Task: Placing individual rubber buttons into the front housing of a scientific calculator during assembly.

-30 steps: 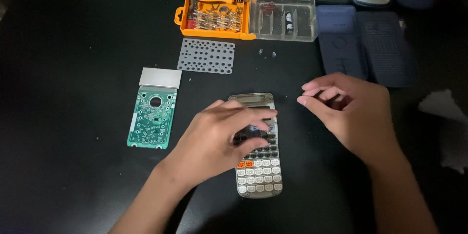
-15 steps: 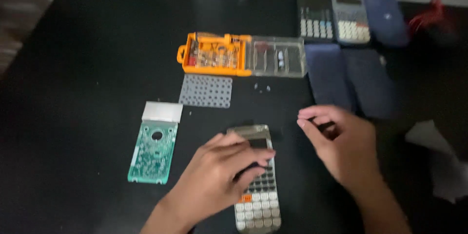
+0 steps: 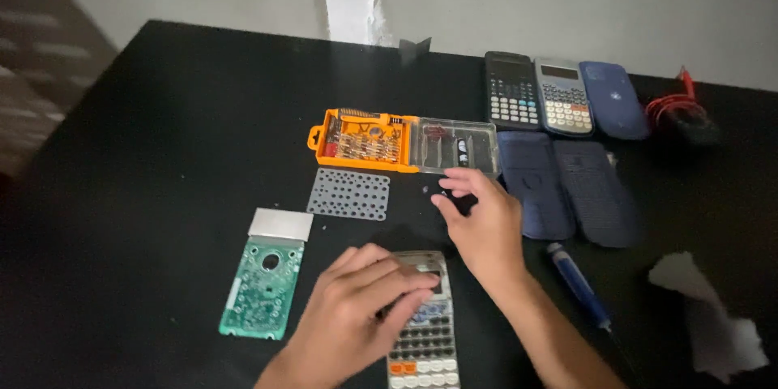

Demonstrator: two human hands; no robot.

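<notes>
Left hand (image 3: 356,308) presses flat on the calculator (image 3: 423,332), pinning it. Right hand (image 3: 482,223) reaches toward the orange bit case (image 3: 369,139); whether it pinches something small I cannot tell. Best keep the body pinned firmly.

a black table (image 3: 146,162) carries an orange bit case (image 3: 401,142), grey keypad mat (image 3: 348,193), green circuit board (image 3: 263,285), calculators (image 3: 539,97), blue covers (image 3: 567,186), and a blue screwdriver (image 3: 577,285).

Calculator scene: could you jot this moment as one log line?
left hand flat on calculator | right hand beside bit case, something small and dark in fingers | circuit board left | blue screwdriver right
</notes>
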